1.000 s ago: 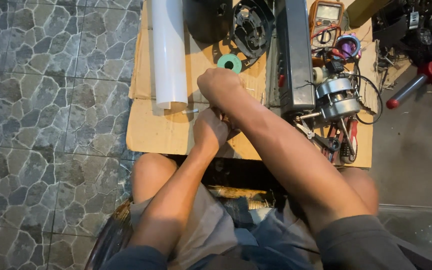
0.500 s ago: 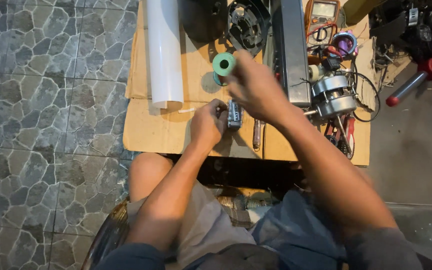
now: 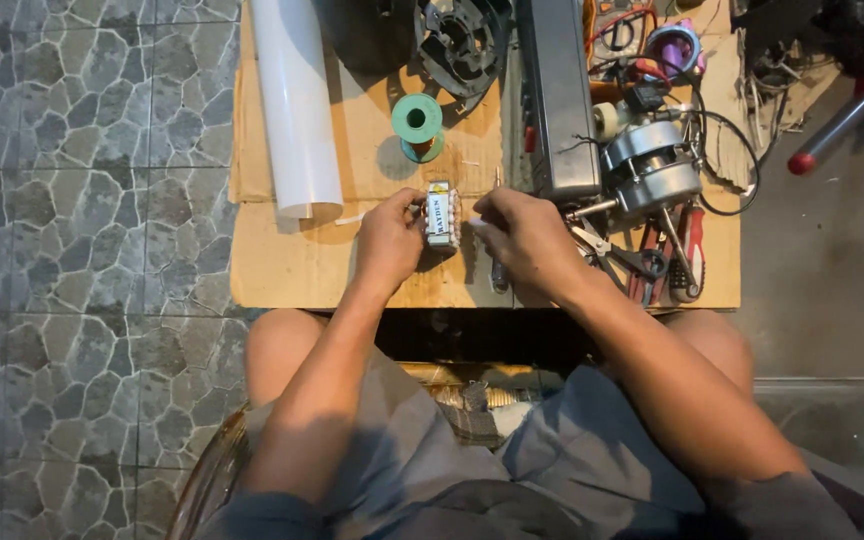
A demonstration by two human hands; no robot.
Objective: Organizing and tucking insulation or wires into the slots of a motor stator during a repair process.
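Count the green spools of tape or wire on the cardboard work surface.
1. A single green spool stands on the brown cardboard sheet, beyond both hands and right of the white plastic pipe. The cluttered tools further right could hide others.

Repair workshop: motor [image 3: 652, 168], pliers [image 3: 620, 255]

Left hand [image 3: 389, 240] and right hand [image 3: 520, 238] meet at frame centre, fingers curled, forearms converging from below.
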